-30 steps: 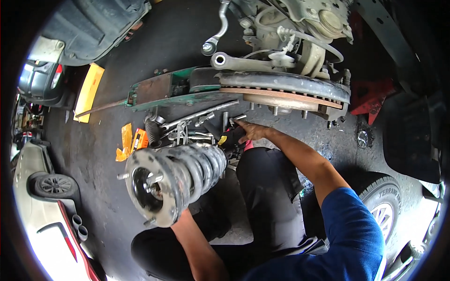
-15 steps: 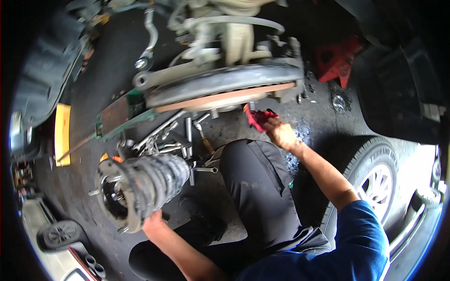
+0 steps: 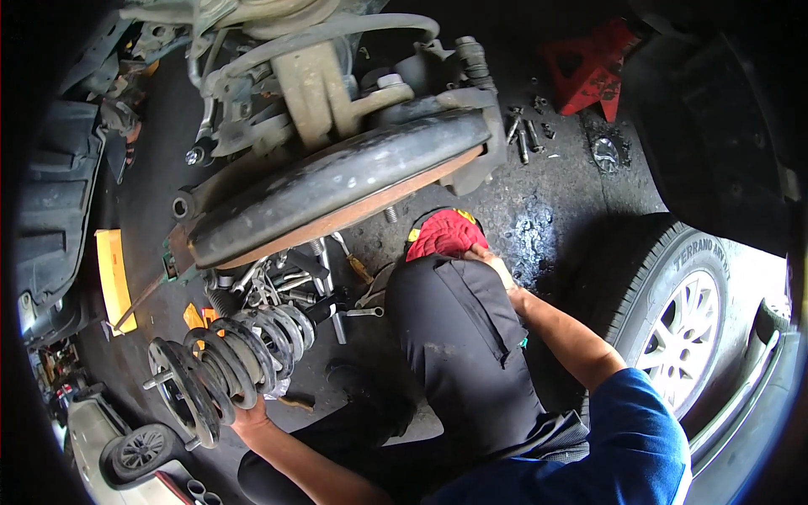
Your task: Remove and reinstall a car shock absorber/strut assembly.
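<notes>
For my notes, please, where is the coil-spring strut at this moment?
In the head view, the coil-spring strut is at lower left, in the left hand, just below the loose tools.

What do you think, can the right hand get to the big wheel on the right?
Probably yes: the wheel stands close by, and nothing seems to block the way. But the right hand seems to hold a soft red thing, so it might need to let go.
</notes>
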